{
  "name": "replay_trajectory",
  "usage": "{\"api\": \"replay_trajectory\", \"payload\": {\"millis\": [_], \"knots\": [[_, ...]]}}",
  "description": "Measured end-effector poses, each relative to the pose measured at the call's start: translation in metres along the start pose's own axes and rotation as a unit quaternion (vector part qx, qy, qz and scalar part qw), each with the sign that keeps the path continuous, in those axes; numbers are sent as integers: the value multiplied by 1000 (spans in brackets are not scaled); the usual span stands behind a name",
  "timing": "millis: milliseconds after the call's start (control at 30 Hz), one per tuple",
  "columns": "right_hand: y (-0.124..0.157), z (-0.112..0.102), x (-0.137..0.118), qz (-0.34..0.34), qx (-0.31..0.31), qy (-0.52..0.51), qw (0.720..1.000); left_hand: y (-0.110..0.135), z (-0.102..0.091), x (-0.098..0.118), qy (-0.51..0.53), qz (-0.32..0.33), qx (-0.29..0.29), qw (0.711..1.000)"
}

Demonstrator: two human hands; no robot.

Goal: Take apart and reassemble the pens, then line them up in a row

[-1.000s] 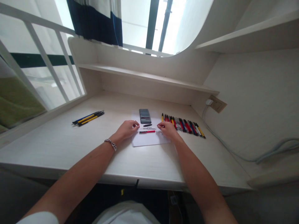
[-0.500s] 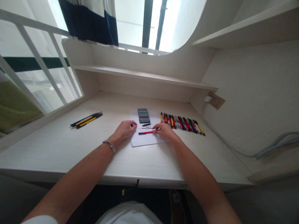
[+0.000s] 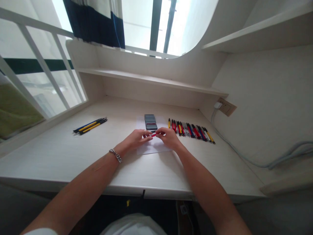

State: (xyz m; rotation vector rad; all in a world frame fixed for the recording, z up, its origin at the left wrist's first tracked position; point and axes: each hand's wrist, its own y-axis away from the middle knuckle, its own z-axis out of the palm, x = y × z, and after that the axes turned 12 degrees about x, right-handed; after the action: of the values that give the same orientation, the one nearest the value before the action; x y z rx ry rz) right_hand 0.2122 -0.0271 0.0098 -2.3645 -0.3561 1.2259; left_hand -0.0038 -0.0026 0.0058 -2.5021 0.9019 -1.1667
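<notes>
A red pen barrel is raised above the white paper, pinched at its left end by the fingers of my left hand. At its other end, the thumb and fingers of my right hand are closed on it too. Fingers cover much of the barrel, so what lies inside it or under it cannot be made out. Just beyond my fingertips lies a small black pen part, partly hidden. Behind it a dark, phone-like device rests at the paper's far side, its screen blurred.
To the right, several pens in red, yellow, blue, white and black lie side by side. A few yellow and blue pens are grouped at the left. A shelf spans the desk's back, and a cable runs down the right wall.
Both hands have come together over the paper. The red pen, which lay on the paper, has been picked up and is now between my fingers.
</notes>
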Motion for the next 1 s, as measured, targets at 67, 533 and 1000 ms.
{"api": "replay_trajectory", "payload": {"millis": [67, 533, 1000], "knots": [[0, 5, -5, -3, 18, -47, 999, 0, 2, -1, 23, 2, -5, 1000], [-3, 27, 11, 15, -27, 219, 975, -3, 0, -12, 96, -54, 90, 990], [-3, 8, -9, -32, 115, -35, 992, -1, 2, -14, 54, -31, 51, 997]]}}
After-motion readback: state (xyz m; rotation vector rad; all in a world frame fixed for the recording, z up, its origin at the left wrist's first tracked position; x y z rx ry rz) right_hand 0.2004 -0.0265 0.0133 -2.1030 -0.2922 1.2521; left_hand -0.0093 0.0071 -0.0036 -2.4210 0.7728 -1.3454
